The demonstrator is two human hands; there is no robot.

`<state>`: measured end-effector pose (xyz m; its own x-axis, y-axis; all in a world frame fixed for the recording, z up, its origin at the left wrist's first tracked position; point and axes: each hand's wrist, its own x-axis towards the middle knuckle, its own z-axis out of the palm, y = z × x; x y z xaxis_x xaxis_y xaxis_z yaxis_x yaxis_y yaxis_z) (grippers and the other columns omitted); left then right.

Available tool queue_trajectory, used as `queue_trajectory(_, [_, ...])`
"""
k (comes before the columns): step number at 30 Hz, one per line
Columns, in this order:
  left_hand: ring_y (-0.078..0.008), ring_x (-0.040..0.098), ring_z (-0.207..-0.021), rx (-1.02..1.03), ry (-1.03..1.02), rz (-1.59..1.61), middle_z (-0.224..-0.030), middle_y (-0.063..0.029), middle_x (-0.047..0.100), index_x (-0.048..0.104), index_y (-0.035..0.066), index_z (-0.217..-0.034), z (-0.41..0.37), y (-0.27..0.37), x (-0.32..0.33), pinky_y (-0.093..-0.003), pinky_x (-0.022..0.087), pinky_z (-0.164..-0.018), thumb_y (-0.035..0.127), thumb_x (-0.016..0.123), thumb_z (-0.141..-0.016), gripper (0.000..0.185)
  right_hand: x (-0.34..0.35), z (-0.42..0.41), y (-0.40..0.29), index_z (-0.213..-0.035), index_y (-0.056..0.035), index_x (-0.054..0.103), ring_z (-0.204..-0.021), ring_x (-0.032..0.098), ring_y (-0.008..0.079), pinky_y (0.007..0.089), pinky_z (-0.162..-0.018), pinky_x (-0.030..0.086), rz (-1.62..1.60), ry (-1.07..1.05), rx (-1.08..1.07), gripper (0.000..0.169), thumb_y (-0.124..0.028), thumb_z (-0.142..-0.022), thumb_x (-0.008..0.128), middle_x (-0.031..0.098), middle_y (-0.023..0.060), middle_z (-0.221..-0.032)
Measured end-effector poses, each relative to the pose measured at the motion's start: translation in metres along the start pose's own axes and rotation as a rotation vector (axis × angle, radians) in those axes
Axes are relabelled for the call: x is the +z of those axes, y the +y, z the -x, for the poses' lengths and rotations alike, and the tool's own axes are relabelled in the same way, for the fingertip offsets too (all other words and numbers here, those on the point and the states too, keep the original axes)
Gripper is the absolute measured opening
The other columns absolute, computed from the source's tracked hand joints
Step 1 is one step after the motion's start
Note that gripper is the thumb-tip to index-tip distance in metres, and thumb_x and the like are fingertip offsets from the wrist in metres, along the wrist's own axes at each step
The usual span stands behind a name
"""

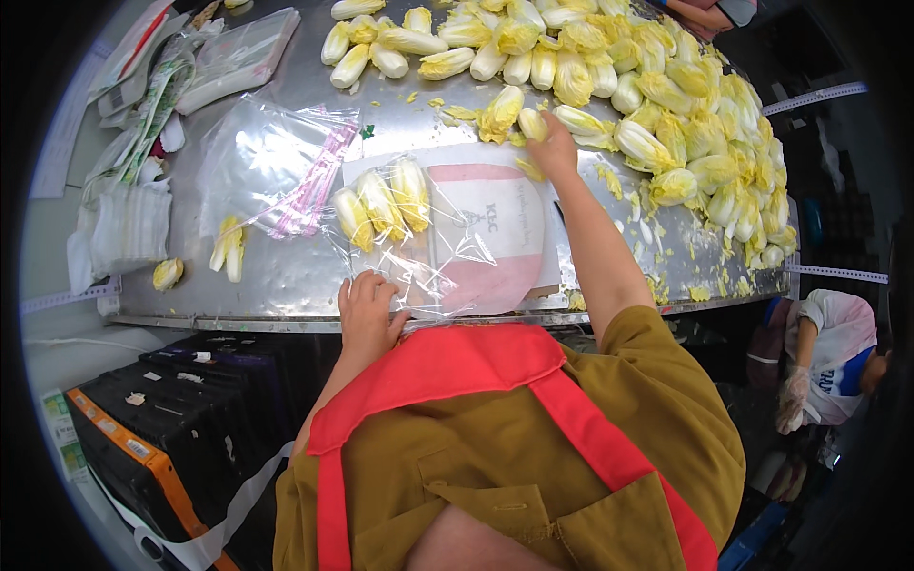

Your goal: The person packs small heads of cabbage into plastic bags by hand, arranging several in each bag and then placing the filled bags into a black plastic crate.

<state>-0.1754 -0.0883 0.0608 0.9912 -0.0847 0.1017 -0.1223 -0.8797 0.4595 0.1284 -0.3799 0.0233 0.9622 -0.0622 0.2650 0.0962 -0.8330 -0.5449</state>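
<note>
At the table's front edge, my left hand (368, 307) touches the near side of a clear plastic bag (457, 264). Its fingertips curl down, and whether they pinch the film is hidden. Three small yellow-white napa cabbages (382, 203) lie side by side at the bag's left end; the bag is spread over a flat board with pink bands and printing (500, 207). Farther out, my right hand (555, 151) grips a small napa cabbage (532, 123), partly covered by the fingers. Another cabbage (502, 113) sits just left of it.
A big heap of napa cabbages (664, 93) covers the metal table's (285, 285) back and right. Clear bags with pink edges (314, 171) lie left, beside white foam sleeves (121, 228). Black crates (214, 392) stand below the left edge. A gloved co-worker (828, 364) is at right.
</note>
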Motion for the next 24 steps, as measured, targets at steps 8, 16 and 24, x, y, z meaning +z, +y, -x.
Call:
queue_trajectory(8, [-0.0286, 0.05, -0.108, 0.02, -0.017, 0.081, -0.102, -0.0081, 0.054, 0.064, 0.008, -0.095, 0.005, -0.001, 0.004, -0.0465, 0.032, -0.1, 0.016, 0.075, -0.071, 0.027, -0.076, 0.019, -0.016, -0.134, -0.0021, 0.045, -0.1, 0.066, 0.0312, 0.0376, -0.079, 0.058, -1.468, -0.336, 0.526, 0.05, -0.035, -0.096, 0.043, 0.061, 0.019, -0.118])
queue_trajectory(16, [-0.0264, 0.054, -0.095, 0.064, 0.007, 0.098, -0.086, -0.0054, 0.059, 0.067, 0.011, -0.079, -0.001, -0.005, 0.008, -0.0422, 0.035, -0.092, 0.018, 0.07, -0.078, 0.008, -0.092, 0.146, -0.049, -0.139, -0.0008, 0.037, -0.091, 0.066, 0.0285, 0.034, -0.075, 0.057, -1.492, -0.798, 0.389, 0.067, -0.038, -0.088, 0.06, 0.057, 0.0231, -0.121])
queue_trajectory(24, [-0.0266, 0.058, -0.075, 0.073, -0.052, 0.171, -0.069, -0.005, 0.059, 0.063, 0.008, -0.069, -0.019, -0.002, -0.036, -0.0399, 0.039, -0.074, 0.018, 0.072, -0.077, 0.015, -0.108, 0.235, -0.115, -0.136, 0.0015, 0.043, -0.089, 0.068, 0.0266, 0.0337, -0.076, 0.056, -1.282, -1.084, 0.381, 0.064, -0.022, -0.082, 0.068, 0.063, 0.0191, -0.11])
